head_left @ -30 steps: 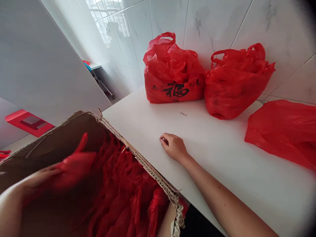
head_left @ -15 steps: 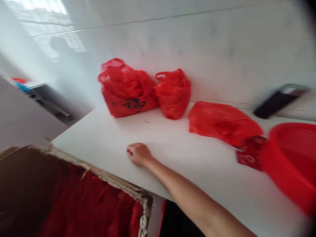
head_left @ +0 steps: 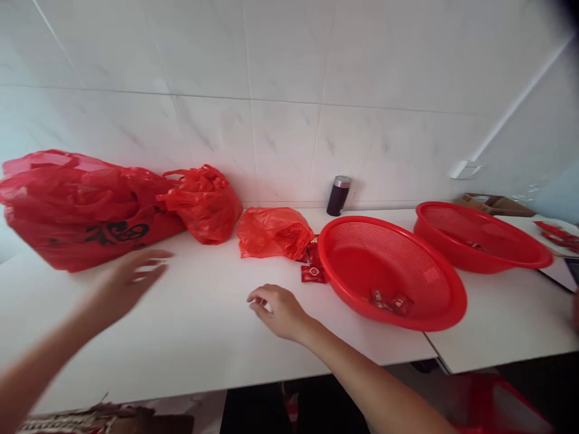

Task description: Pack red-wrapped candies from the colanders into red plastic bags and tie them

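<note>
Crumpled red plastic bag (head_left: 266,232) lies flat on the white table (head_left: 194,325), close to the tiled wall (head_left: 289,150), between a smaller upright red plastic bag with loop handles (head_left: 210,211) and some small dark-red packets (head_left: 313,273). Its long axis runs left to right, roughly along the wall, with the bunched, crinkled end toward the packets and the smoother end toward the smaller upright bag. The film is thin, shiny and translucent, brighter orange-red where light passes through, and wrinkled over its top. Farther left, a large red plastic bag with black lettering (head_left: 90,211) stands full and bulging, its long side running from the left edge of the view toward the smaller upright bag, with loose film heaped on top. Near its lower right side is the left hand (head_left: 124,280), blurred, fingers apart and reaching rightward, gripping nothing visible. The right hand (head_left: 283,310) is over the table below the crumpled bag, apart from it; its fingers curl loosely, with a gap between thumb and forefinger and nothing seen between them. To the right, a round red perforated plastic basket (head_left: 357,250) tilts toward the viewer with a few packets inside, and a dark cylindrical bottle with a silver lid (head_left: 339,196) stands behind it.
</note>
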`<state>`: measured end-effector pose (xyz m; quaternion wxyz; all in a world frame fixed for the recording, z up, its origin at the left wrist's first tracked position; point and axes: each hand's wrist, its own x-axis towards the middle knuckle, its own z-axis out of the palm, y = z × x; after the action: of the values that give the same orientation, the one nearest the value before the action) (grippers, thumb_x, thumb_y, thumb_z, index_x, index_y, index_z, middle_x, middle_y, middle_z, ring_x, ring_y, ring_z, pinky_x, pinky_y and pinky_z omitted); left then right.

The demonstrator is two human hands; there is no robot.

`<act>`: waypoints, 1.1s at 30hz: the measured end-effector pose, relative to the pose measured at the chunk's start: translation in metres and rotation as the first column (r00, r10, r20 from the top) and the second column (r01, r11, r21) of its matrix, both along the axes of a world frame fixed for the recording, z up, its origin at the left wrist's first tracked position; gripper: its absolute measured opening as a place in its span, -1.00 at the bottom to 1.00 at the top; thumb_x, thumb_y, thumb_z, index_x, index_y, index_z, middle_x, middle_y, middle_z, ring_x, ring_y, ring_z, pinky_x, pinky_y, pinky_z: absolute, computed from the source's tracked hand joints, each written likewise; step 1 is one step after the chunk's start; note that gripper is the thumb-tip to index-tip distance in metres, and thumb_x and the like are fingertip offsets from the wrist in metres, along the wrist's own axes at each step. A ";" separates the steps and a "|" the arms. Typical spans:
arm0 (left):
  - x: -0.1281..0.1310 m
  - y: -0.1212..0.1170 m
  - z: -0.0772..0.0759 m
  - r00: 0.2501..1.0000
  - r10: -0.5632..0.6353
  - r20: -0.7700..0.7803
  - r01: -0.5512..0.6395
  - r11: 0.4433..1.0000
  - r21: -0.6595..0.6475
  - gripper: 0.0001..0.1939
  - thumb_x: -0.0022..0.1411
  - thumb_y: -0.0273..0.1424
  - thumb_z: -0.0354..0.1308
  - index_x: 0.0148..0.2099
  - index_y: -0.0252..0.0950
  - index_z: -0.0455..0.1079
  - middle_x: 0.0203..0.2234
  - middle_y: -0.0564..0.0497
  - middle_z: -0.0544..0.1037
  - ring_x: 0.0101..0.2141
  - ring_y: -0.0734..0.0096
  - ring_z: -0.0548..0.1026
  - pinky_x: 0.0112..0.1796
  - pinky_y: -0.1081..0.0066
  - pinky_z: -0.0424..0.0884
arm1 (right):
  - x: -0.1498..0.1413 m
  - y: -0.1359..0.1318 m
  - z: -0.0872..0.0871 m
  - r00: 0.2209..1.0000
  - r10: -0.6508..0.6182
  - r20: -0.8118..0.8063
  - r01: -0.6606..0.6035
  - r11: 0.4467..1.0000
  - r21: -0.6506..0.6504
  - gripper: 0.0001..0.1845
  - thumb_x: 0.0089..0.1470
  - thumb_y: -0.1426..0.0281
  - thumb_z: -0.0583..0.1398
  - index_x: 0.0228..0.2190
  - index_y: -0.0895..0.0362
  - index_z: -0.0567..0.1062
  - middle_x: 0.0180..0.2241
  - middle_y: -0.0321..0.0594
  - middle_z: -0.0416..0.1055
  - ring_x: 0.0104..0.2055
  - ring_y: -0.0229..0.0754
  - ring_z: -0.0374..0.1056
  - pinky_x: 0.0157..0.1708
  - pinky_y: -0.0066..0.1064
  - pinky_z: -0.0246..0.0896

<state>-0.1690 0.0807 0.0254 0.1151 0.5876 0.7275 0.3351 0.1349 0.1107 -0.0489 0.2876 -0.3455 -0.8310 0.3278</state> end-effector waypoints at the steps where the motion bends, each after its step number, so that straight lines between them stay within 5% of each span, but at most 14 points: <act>1: 0.030 0.020 -0.009 0.995 -0.099 -0.029 0.100 0.995 0.006 -0.80 0.29 -0.34 0.12 -0.09 -0.31 0.42 -0.10 -0.07 0.52 -0.15 0.26 0.50 -0.10 0.17 0.44 | 0.025 -0.001 -0.001 0.997 -0.081 -0.020 0.081 0.997 -0.001 -0.83 0.17 0.43 0.14 -0.24 0.06 0.53 -0.28 -0.24 0.48 -0.22 -0.22 0.40 -0.17 -0.38 0.28; 5: 0.157 0.096 -0.056 0.920 -0.372 -0.127 0.363 0.928 -0.085 -0.76 0.26 -0.33 0.17 -0.03 -0.25 0.44 -0.08 -0.06 0.53 -0.08 0.21 0.48 -0.01 0.07 0.38 | 0.107 -0.015 -0.022 0.949 -0.307 -0.073 0.303 0.951 -0.067 -0.77 0.16 0.41 0.13 -0.15 0.07 0.49 -0.14 -0.15 0.47 -0.12 -0.13 0.40 -0.09 -0.26 0.32; 7: 0.204 0.123 -0.076 0.929 -0.340 -0.144 0.331 0.940 -0.085 -0.59 0.28 -0.27 0.16 0.15 -0.24 0.32 0.10 -0.15 0.40 0.03 0.09 0.41 0.00 -0.01 0.37 | 0.135 -0.019 -0.035 0.911 -0.400 -0.105 0.388 0.915 -0.113 -0.65 0.15 0.38 0.13 -0.01 0.06 0.43 -0.01 -0.10 0.43 -0.03 -0.08 0.39 -0.05 -0.21 0.33; 10: 0.240 0.152 -0.091 0.961 -0.245 -0.125 0.235 0.968 -0.093 -0.49 0.28 -0.23 0.15 0.23 -0.23 0.21 0.17 -0.19 0.31 0.06 0.03 0.38 -0.01 -0.04 0.38 | 0.161 -0.014 -0.048 0.858 -0.492 -0.147 0.479 0.870 -0.120 -0.52 0.15 0.34 0.12 0.12 0.03 0.34 0.07 -0.06 0.39 0.06 -0.02 0.35 -0.03 -0.15 0.34; 14: 0.238 0.167 -0.089 0.979 -0.201 -0.028 0.197 0.975 -0.103 -0.72 0.29 -0.26 0.16 -0.02 -0.29 0.42 -0.09 -0.09 0.51 -0.12 0.20 0.49 -0.09 0.09 0.44 | 0.175 0.004 -0.058 0.836 -0.518 -0.179 0.505 0.855 -0.116 -0.61 0.17 0.32 0.10 0.04 0.02 0.39 0.05 -0.09 0.40 0.06 -0.01 0.36 -0.02 -0.14 0.33; 18: 0.215 0.158 -0.078 0.985 -0.127 0.119 0.130 0.991 -0.018 -0.71 0.32 -0.21 0.10 -0.08 -0.34 0.42 -0.20 -0.05 0.54 -0.21 0.25 0.52 -0.16 0.15 0.47 | 0.164 0.023 -0.057 0.863 -0.447 -0.236 0.436 0.894 -0.103 -0.76 0.17 0.35 0.11 -0.13 0.04 0.45 -0.10 -0.14 0.48 -0.03 -0.05 0.39 -0.07 -0.20 0.34; 22: 0.207 0.141 -0.073 0.973 -0.137 0.188 0.133 0.991 0.034 -0.72 0.30 -0.23 0.12 -0.07 -0.33 0.41 -0.14 -0.08 0.51 -0.15 0.23 0.50 -0.10 0.10 0.44 | 0.131 0.035 -0.038 0.873 -0.331 -0.358 0.335 0.941 -0.055 -0.79 0.15 0.41 0.11 -0.15 0.06 0.44 -0.12 -0.15 0.45 -0.06 -0.14 0.40 -0.09 -0.29 0.33; 25: 0.214 0.126 -0.080 0.938 -0.239 0.250 0.246 0.969 0.000 -0.72 0.32 -0.24 0.10 -0.07 -0.34 0.41 -0.18 -0.07 0.53 -0.20 0.26 0.52 -0.15 0.14 0.47 | 0.105 0.040 -0.021 0.866 -0.284 -0.411 0.329 0.944 0.040 -0.75 0.16 0.42 0.09 -0.11 0.07 0.43 -0.13 -0.13 0.42 -0.10 -0.16 0.38 -0.06 -0.30 0.32; 29: 0.223 0.104 -0.098 0.879 -0.330 0.343 0.381 0.920 -0.092 -0.80 0.28 -0.30 0.17 -0.13 -0.33 0.44 -0.26 -0.02 0.55 -0.29 0.33 0.53 -0.20 0.20 0.49 | 0.079 0.049 -0.014 0.898 -0.394 -0.195 0.412 0.910 0.057 -0.57 0.19 0.36 0.11 0.10 0.02 0.36 0.05 -0.04 0.31 0.03 -0.06 0.33 0.01 -0.19 0.27; 33: 0.215 0.089 -0.106 0.850 -0.234 0.472 0.285 0.958 -0.038 -0.84 0.24 -0.34 0.22 -0.18 -0.33 0.46 -0.25 -0.02 0.54 -0.23 0.29 0.51 -0.16 0.17 0.46 | 0.063 0.072 -0.018 0.893 -0.449 0.016 0.449 0.893 0.006 -0.57 0.23 0.35 0.08 0.11 0.11 0.36 0.06 0.06 0.32 0.04 0.01 0.35 0.00 -0.12 0.26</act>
<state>0.0456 0.1700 -0.0808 0.3604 0.5765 0.6095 0.4076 0.1977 0.1825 -0.0669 0.3486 -0.5305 -0.7316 0.2488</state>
